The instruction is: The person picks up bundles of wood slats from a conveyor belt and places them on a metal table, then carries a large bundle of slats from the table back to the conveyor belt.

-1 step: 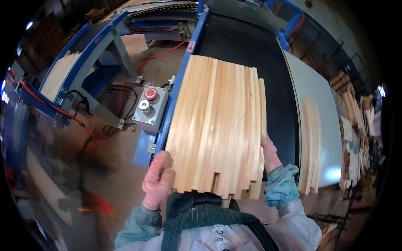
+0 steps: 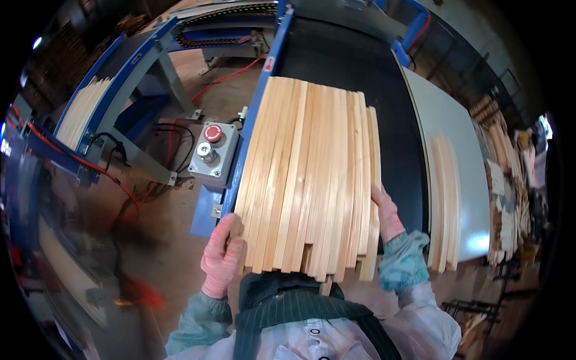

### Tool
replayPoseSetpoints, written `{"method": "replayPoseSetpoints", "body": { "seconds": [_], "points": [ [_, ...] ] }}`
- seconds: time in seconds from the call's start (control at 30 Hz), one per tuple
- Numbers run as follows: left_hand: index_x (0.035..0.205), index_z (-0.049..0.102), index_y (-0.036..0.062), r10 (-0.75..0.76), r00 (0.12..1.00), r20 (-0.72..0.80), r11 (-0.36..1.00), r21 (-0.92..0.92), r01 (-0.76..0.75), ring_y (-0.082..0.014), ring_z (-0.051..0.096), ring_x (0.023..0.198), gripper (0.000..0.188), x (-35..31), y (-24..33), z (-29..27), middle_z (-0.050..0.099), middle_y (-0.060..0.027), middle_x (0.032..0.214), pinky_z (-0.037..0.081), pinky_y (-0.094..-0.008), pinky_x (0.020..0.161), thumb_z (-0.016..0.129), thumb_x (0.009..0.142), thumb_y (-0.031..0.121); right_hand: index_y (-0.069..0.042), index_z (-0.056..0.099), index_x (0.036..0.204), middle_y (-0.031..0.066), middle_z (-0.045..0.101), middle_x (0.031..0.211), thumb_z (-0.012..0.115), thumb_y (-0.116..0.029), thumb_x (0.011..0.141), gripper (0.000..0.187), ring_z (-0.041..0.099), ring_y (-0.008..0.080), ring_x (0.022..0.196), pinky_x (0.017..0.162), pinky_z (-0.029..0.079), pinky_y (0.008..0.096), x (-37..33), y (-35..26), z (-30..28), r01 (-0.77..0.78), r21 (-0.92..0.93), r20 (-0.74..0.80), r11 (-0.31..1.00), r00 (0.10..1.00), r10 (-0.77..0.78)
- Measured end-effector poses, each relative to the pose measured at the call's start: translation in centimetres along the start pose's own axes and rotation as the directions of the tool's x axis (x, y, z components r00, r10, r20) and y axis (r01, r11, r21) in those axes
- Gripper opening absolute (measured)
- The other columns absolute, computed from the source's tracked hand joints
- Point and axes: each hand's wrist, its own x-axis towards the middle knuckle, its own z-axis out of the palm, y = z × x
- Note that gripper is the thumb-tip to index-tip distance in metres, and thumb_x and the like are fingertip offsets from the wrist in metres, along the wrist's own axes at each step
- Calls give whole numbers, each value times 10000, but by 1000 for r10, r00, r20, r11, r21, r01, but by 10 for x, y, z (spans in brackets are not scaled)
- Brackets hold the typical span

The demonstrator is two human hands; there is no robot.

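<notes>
A wide row of pale wooden strips (image 2: 306, 174) lies side by side on the black conveyor belt (image 2: 336, 54), their near ends jutting unevenly toward my body. At the row's near left corner, my left hand (image 2: 222, 258), in a pinkish knit glove, presses its fingers against the outermost strip. My right hand (image 2: 387, 213), gloved alike, is against the right side, its fingers partly hidden behind the edge strip. The row is held between both hands. One short strip end (image 2: 326, 287) sticks out lower than the others, in front of my dark apron (image 2: 300, 309).
Left of the belt's blue rail sits a grey control box (image 2: 213, 155) with a red button. More strips (image 2: 444, 204) lie on a pale side panel (image 2: 474, 180) at right. Another conveyor (image 2: 120, 78) with strips stands far left. Wood is piled (image 2: 501, 180) at far right.
The row and both hands sit slightly farther left and up in the picture. My left fingers rest closer against the left edge of the strips.
</notes>
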Motion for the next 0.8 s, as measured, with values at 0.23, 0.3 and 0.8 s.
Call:
{"method": "replayPoseSetpoints", "body": {
  "seconds": [0.23, 0.3, 0.8],
  "points": [
    [1442, 341, 9, -46, 972, 231, 980, -179, 89, -223, 391, 1333, 611, 19, 5, -18, 409, -116, 1443, 299, -361, 1112, 581, 881, -8, -148, 514, 1317, 180, 596, 1164, 424, -524, 926, 550, 606, 352, 1027, 874, 500, 405, 18, -60, -18, -20, -927, 35, 375, 990, 139],
    [1444, 334, 4, -42, 968, 249, 981, -176, 88, -228, 380, 1342, 624, 24, 0, -25, 398, -115, 1453, 284, -364, 1121, 585, 873, -10, -127, 512, 1333, 169, 584, 1207, 490, -474, 914, 544, 606, 322, 1061, 875, 506, 375, 8, -70, -4, -96, -801, -167, 592, 984, -67],
    [1417, 349, -34, -311, 918, 244, 768, -505, 394, -227, 559, 1110, 678, 40, 28, -14, 538, -115, 1257, 486, -325, 897, 592, 791, 65, -18, 328, 1448, 203, 547, 1291, 824, -224, 697, 924, 525, 303, 1207, 1052, 378, 347, -1, -115, 35, -155, 603, 76, 783, 988, 137]
  ]
}}
